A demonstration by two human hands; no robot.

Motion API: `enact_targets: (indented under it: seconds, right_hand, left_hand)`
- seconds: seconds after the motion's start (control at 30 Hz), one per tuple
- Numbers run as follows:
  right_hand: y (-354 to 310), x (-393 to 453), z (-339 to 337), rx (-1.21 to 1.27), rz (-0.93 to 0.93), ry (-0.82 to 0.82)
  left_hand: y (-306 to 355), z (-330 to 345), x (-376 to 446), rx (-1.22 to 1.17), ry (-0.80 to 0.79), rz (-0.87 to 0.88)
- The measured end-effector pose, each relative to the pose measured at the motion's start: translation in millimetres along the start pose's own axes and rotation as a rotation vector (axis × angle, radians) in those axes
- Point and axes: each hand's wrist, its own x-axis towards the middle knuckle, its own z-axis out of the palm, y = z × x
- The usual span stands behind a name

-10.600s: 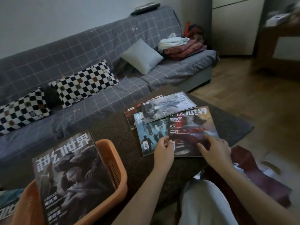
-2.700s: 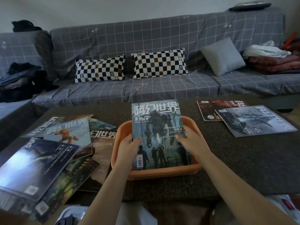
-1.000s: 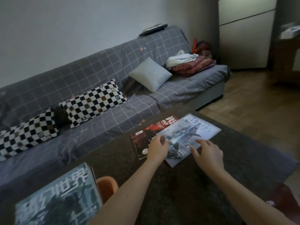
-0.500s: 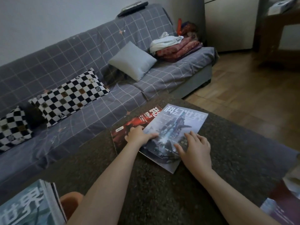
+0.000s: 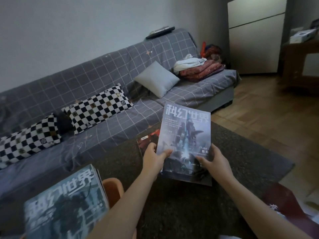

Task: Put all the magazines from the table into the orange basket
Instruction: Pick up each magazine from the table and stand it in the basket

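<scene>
At the lower left, a grey-blue magazine (image 5: pixel 65 202) with the white title 科幻世界 stands in the orange plastic basket (image 5: pixel 113 190), atop more issues whose edges show beside it. Right of the basket, the left hand (image 5: pixel 155 159) grips the lower left edge of a blue-grey glossy magazine (image 5: pixel 186 140), thumb on the cover, fingers curled beneath. It is lifted off the dark speckled table (image 5: pixel 172 209), tilted toward the camera; its title reads 科幻世界, the smaller print too blurred. A red magazine (image 5: pixel 148 140) lies on the table behind it. The right hand (image 5: pixel 217 163) pinches the lower right edge.
</scene>
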Motion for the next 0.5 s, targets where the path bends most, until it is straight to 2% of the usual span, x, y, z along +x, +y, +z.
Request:
enact_targets:
  seconds: [0.3,0.5]
  right_hand:
    - [-64,-63,11,0.110,-0.204,-0.112]
    - [-105,-107,46,0.137,-0.324,-0.217]
  left_hand:
    - [-23,-84,-92,-0.284,0.218,-0.043]
    - [-44,-144,-133,-0.457,0.291,-0.036]
